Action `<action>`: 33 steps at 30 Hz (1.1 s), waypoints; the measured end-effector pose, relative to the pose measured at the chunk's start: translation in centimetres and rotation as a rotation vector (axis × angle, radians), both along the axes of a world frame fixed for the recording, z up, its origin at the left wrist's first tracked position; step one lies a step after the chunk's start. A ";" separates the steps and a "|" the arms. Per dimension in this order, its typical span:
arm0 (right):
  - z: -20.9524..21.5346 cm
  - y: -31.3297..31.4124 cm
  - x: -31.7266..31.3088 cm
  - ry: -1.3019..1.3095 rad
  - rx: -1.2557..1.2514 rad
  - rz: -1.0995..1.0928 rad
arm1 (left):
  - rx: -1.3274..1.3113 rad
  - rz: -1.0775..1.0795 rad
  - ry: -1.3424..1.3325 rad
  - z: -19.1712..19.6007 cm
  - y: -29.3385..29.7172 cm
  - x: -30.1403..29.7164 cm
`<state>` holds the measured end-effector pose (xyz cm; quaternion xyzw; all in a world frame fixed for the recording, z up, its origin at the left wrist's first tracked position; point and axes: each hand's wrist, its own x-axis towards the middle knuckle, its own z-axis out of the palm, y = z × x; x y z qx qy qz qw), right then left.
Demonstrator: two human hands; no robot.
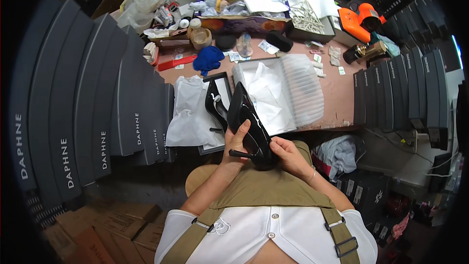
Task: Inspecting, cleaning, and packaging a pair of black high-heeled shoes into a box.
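Observation:
A glossy black high-heeled pump [251,134] is held over my lap, its toe pointing away and its thin heel jutting left. My left hand [234,149] wraps round its left side, thumb pressed on the upper, other fingers mostly hidden. With thumb and fingers, my right hand [289,156] grips the back edge at the heel end. Just beyond, a second black pump [213,101] lies on its side at an open shoe box [223,81]. White tissue paper [188,112] spreads left of it. Right of the pumps sits an open box [288,126] with white paper [266,102] inside.
Tall stacks of dark grey shoe boxes [97,102] rise on the left, with more boxes [400,88] at right. Along the table's back are a blue cloth [208,60], a red comb [177,62], jars [199,36] and an orange tool [354,24]. Ribbed packing sheet [305,88] drapes the right-hand box.

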<state>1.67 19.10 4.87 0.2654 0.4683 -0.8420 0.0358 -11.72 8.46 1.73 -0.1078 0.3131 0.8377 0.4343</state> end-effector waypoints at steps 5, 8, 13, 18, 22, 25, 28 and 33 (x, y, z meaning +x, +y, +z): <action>-1.6 1.6 -0.1 0.027 -0.176 0.120 | -0.078 0.104 0.026 1.2 -0.2 0.4; -1.8 2.8 -0.8 0.032 -0.219 0.175 | -0.088 0.149 0.044 1.4 0.1 0.7; -1.8 6.8 -1.2 0.054 -0.004 0.378 | -0.305 0.395 0.037 -0.9 2.6 -0.3; -1.1 10.3 -1.6 0.224 0.181 0.517 | -0.431 0.312 0.376 -0.4 3.5 -0.5; -1.2 13.5 0.0 0.318 0.047 0.590 | -0.407 0.179 0.544 1.7 6.4 0.5; -1.1 15.2 0.0 0.352 -0.110 0.681 | -0.373 0.111 0.623 2.6 7.2 1.1; -1.6 16.6 -0.4 0.394 -0.194 0.715 | -0.423 0.054 0.718 3.9 7.8 1.2; -2.2 18.4 -1.0 0.402 -0.444 0.746 | 0.034 0.168 0.384 4.5 7.5 0.2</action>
